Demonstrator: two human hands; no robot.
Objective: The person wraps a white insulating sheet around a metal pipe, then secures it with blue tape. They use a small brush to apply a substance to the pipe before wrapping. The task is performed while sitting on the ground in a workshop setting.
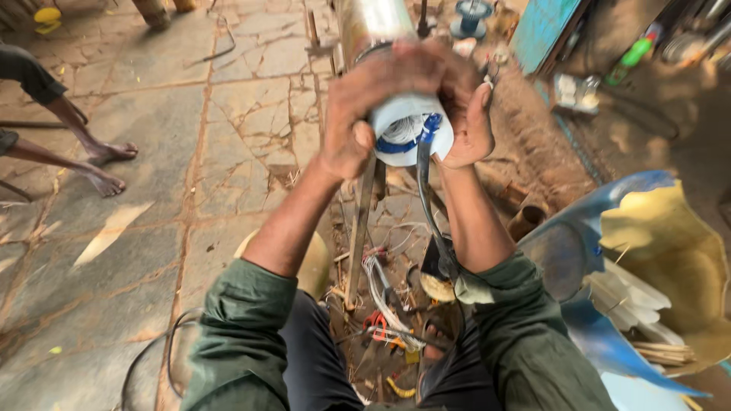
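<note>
Person's left hand & right hand are both wrapping tight around the white plastic end cap w/ blue ring on the long steel cylinder, fingers pressed on it. Imo keeping it square matters, black cable is hanging right below the grip.

My left hand and right hand cover the rim of the white cylinder end, so I cannot tell where it joins the metal tube, itself cut off by the top edge. A seated person's bare legs run off the left edge. The green bottle is blurred.
</note>
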